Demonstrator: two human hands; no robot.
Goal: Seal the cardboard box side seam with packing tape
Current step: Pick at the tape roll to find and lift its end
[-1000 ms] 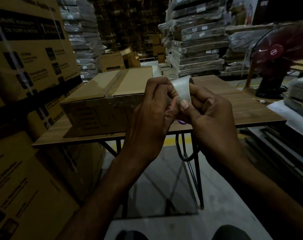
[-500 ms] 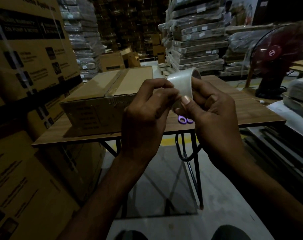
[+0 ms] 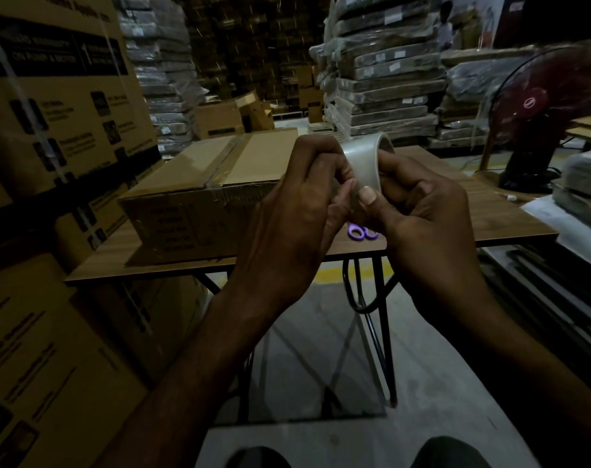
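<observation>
A flat cardboard box (image 3: 199, 194) lies on the left half of a wooden table (image 3: 500, 217), with clear tape along its top seam and over the near edge. In front of the table I hold a roll of clear packing tape (image 3: 363, 160) upright in both hands. My right hand (image 3: 419, 214) grips the roll from the right, thumb pressed on its outer face. My left hand (image 3: 297, 211) pinches at the roll's surface with its fingertips. Purple scissor handles (image 3: 356, 232) show on the table just below my hands.
Tall stacks of printed cartons (image 3: 50, 106) stand close on the left. A dark red pedestal fan (image 3: 540, 119) is at the right behind the table. Wrapped pallet stacks (image 3: 382, 79) fill the background. Black metal table legs (image 3: 382, 319) stand on the concrete floor.
The roll has stayed in both hands. My left fingers have shifted on the roll's face, and both hands moved slightly.
</observation>
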